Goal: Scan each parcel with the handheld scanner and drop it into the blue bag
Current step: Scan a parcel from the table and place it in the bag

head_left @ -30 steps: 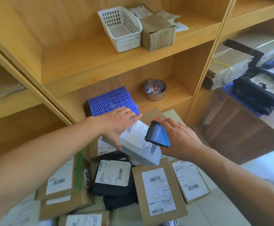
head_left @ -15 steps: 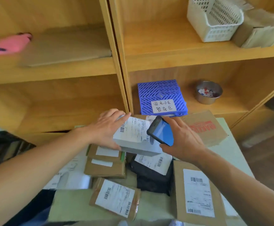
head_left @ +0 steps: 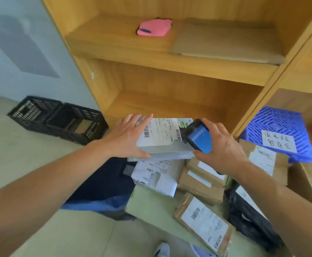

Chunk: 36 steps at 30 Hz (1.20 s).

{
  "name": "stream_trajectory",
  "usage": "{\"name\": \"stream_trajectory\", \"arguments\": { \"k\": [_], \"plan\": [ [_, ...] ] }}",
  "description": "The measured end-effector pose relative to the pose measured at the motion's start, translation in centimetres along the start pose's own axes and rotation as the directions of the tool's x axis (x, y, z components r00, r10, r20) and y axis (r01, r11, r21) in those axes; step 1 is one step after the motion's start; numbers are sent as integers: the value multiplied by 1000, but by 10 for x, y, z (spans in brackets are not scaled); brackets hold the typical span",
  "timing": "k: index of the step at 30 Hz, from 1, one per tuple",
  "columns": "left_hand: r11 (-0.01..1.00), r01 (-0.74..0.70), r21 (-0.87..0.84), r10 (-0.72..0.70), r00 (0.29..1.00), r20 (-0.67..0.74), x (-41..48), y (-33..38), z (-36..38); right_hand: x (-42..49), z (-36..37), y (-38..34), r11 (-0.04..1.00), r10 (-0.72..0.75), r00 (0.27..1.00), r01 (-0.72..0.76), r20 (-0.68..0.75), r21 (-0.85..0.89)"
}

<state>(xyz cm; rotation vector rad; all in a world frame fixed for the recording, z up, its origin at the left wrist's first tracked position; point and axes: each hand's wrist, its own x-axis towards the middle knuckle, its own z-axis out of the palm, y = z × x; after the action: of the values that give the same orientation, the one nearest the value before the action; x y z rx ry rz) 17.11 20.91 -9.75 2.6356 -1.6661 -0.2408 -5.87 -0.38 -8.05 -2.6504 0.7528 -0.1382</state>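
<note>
Left of the white parcel (head_left: 160,140), below its near corner, the blue bag (head_left: 103,191) gapes open. The left hand (head_left: 127,138) clasps the parcel's left end, thumb under, fingers over the label. The parcel looks like a stiff, light carton with smooth, slightly slippery faces; gripping by the short ends seems safest. At the parcel's right end the right hand (head_left: 220,151) is closed around the handheld scanner (head_left: 198,136), its nose nearly touching the barcode.

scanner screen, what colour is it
Plain blue, on the scanner in the right hand, head view.
</note>
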Motion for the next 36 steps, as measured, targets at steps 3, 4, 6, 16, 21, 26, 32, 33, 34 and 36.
{"name": "stream_trajectory", "arguments": {
  "k": [3,4,6,16,21,26,32,33,34,36],
  "plan": [
    [994,106,-26,-107,993,-44,-32,-41,5,23,17,-41,996,-84,996,84,31,7],
    [989,142,-33,-144,988,-57,-41,-52,7,31,23,-52,993,-114,993,114,38,20],
    [976,213,-42,-216,974,-70,-55,-69,13,46,34,-68,987,-156,985,153,68,46],
    [837,535,-110,-544,837,-67,-106,-107,44,108,88,-110,940,-340,911,322,235,110],
    [746,651,-141,-662,748,-48,-137,-110,57,117,109,-131,919,-394,874,375,285,121],
    [732,668,-137,-677,734,-40,-152,-123,69,117,124,-155,910,-415,858,381,303,166],
    [748,630,-208,-648,761,-24,-164,-159,90,122,150,-186,921,-388,872,354,299,162],
    [770,603,-207,-618,786,-12,-166,-168,96,124,155,-191,925,-379,877,346,296,160],
    [792,575,-207,-587,810,6,-167,-180,102,127,160,-198,930,-365,883,333,294,154],
    [823,528,-209,-530,847,52,-166,-203,115,132,169,-208,944,-329,898,299,291,142]
  ]
}}
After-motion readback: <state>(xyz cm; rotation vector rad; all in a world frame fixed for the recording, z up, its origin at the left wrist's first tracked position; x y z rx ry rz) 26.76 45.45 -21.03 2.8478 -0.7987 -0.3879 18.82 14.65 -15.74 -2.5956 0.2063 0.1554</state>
